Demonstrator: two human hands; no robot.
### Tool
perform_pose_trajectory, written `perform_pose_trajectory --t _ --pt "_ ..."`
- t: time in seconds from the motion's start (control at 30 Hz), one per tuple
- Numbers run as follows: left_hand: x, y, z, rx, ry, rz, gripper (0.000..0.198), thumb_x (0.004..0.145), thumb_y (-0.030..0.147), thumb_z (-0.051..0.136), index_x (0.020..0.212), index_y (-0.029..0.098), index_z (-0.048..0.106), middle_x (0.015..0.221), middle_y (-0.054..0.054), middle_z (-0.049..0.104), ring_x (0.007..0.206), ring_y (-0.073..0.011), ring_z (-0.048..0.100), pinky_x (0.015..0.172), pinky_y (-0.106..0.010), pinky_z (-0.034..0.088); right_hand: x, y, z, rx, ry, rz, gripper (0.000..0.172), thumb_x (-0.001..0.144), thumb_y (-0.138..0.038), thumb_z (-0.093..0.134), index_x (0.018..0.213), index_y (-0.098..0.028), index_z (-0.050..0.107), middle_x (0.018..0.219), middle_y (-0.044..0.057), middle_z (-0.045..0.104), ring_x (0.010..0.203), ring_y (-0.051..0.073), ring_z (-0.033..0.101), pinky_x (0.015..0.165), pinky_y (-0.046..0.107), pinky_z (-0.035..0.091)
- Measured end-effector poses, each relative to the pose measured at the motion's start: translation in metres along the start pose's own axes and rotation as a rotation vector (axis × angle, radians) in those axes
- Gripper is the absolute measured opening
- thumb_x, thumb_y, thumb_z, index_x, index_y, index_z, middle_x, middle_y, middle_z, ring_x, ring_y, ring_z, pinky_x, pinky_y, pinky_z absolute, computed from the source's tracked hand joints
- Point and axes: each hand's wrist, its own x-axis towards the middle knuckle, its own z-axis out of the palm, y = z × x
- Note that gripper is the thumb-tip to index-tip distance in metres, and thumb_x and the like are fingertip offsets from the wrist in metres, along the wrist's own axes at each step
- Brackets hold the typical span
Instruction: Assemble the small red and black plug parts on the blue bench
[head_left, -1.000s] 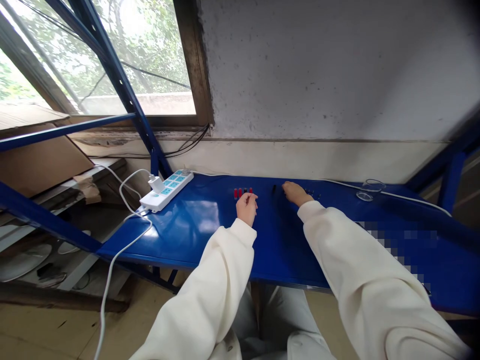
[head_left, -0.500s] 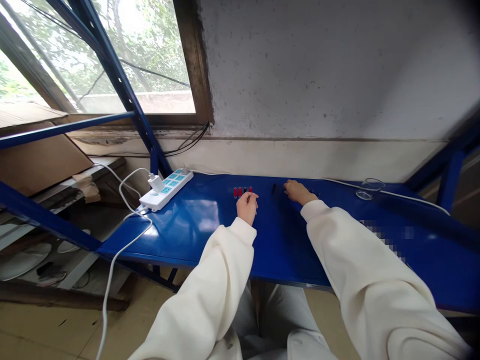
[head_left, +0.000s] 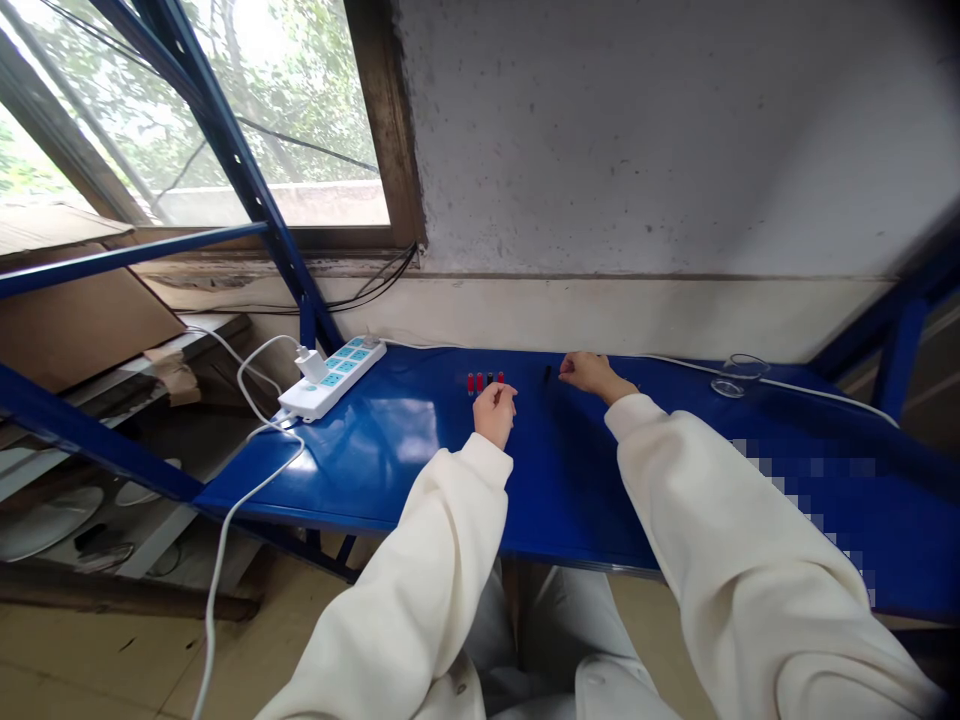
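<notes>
Small red and black cylinders stand in a short row on the blue tabletop; the leftmost is a red cylinder [head_left: 470, 384], and a black cylinder [head_left: 490, 379] sits among them. Just in front of this row is my left hand [head_left: 493, 415], its fingers curled together around something too small to make out. To the right lies a small black piece [head_left: 547, 374]. My right hand [head_left: 589, 374] is just beside that piece, thumb and fingers pinched together; whatever is between the fingertips is hidden.
A white power strip [head_left: 334, 380] with a plug and cable stands on the left of the blue table [head_left: 405, 470]. A clear glass dish [head_left: 739, 378] is at the back right, by a white cable [head_left: 825, 397] along the wall. Blue frame posts rise at both sides.
My right hand has moved slightly left, closer to the small black piece. My left hand has stayed in place in front of the row.
</notes>
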Motion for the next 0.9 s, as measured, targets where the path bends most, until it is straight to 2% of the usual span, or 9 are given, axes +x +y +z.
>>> perform_pose_trajectory --t 0.13,0.3,0.9 --pt "0.000 0.000 0.000 0.005 -0.003 0.003 0.017 0.075 0.029 0.045 0.067 0.016 0.054 0.046 0.004 0.045 0.035 -0.0056 0.038 0.036 -0.018 0.031 0.001 -0.002 0.005 0.122 -0.079 0.027 0.015 0.067 -0.023 0.062 0.081 -0.018 0.063 0.087 0.003 0.065 0.082 0.016 0.059 0.073 0.025 0.040" --pt "0.001 -0.003 0.000 0.008 -0.002 0.013 0.017 0.075 0.028 0.045 0.067 0.016 0.055 0.046 0.004 0.045 0.035 -0.0053 0.038 0.037 -0.018 0.031 0.001 0.001 0.013 0.198 -0.088 -0.003 0.016 0.068 -0.020 0.061 0.083 -0.014 0.064 0.085 0.005 0.066 0.077 0.014 0.060 0.065 0.019 0.042" --pt "0.001 -0.003 0.002 0.028 0.000 0.023 0.016 0.075 0.027 0.044 0.067 0.017 0.054 0.046 0.005 0.044 0.035 -0.0058 0.038 0.037 -0.019 0.031 0.000 -0.001 0.023 0.242 -0.063 0.052 0.020 0.074 -0.017 0.057 0.092 -0.010 0.060 0.090 0.009 0.064 0.078 0.013 0.059 0.068 0.019 0.043"
